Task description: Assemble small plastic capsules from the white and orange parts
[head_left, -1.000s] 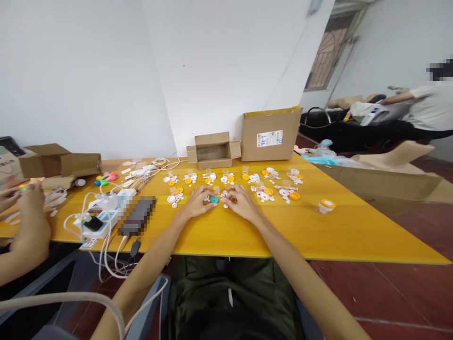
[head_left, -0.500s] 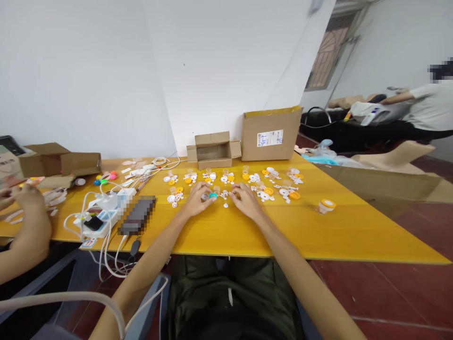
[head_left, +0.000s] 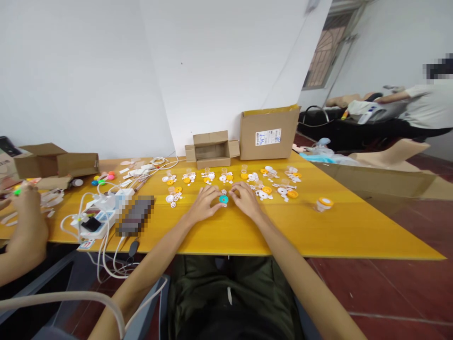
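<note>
The two hands stand apart over the counter point(head_left: 226, 233), with one teal disc point(head_left: 223, 199) in the gap. The left hand point(head_left: 205, 203) is at 9 o'clock of it, thumb tip at its rim; whether it grips the disc I cannot tell. The right hand point(head_left: 244, 200) is at 3 o'clock, fingers curled just beside the disc; whether they pinch anything I cannot tell. One small white piece point(head_left: 224, 191) lies at 12 o'clock, close to the disc.

Around them sit ten clusters of white, orange and clear parts. Seven make a back row point(head_left: 208, 176) sweeping from 10 to 2 o'clock; nearer, one cluster point(head_left: 174, 193) lies at 9 and two point(head_left: 266, 191) between 2 and 3. One jar with an orange lid point(head_left: 324, 204) is well off at 3.

Three cardboard boxes stand on the counter: one small box point(head_left: 211, 151) near 12, one large box point(head_left: 269, 134) at 1, one box point(head_left: 56, 163) between 9 and 10. One power strip point(head_left: 106, 215) lies at 9, and another person's hand point(head_left: 26, 198) shows farther out that way. One person in a white shirt point(head_left: 428, 106) is at 2.
</note>
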Available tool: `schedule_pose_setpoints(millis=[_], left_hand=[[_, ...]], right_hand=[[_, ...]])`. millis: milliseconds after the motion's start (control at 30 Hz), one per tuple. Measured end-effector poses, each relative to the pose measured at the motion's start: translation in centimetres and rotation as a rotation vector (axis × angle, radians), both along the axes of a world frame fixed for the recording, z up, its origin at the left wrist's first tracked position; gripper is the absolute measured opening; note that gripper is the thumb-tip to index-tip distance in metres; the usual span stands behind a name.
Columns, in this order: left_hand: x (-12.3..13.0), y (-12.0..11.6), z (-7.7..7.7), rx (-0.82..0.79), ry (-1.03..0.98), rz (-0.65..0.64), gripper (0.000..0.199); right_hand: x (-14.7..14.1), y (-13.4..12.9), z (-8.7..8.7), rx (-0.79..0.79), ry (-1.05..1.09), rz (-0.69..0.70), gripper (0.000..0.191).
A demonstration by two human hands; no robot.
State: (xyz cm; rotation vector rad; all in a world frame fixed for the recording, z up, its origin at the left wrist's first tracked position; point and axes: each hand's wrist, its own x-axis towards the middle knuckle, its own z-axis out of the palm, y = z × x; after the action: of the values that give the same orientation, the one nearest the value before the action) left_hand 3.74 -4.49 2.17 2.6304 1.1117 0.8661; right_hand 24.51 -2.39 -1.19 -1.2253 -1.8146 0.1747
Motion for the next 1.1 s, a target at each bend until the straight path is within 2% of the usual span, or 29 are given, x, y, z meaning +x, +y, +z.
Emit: schedule_pose_setpoints(millis=[300,633,833,967,1100], left_hand=[[0.3,0.4,-0.4,-0.029,0.136,-0.072,0.028],[0.0,0.0,-0.2,-0.017,0.112,-0.076,0.028],[-0.6,0.1,0.0,0.026,0.048,0.033,0.035],[-1.0,0.6,-0.3,0.03,0.036,0.111,0.051],[-1.2,1.0,-0.6,-0.016,0.055,0.135,0.056]], right_hand=[[-0.2,-0.3,0.3,-0.019,-0.025,-0.009,0.015],[-0.2,-0.3,0.1,0.016,-0.115,0.035,0.017],[-0.7,-0.8,-0.1,0.026,-0.212,0.103,0.027],[-0.6,-0.7,-0.2,-0.001,-0.263,0.097,0.026],[-0.6,-0.7,0.0,-0.012,-0.267,0.08,0.027]])
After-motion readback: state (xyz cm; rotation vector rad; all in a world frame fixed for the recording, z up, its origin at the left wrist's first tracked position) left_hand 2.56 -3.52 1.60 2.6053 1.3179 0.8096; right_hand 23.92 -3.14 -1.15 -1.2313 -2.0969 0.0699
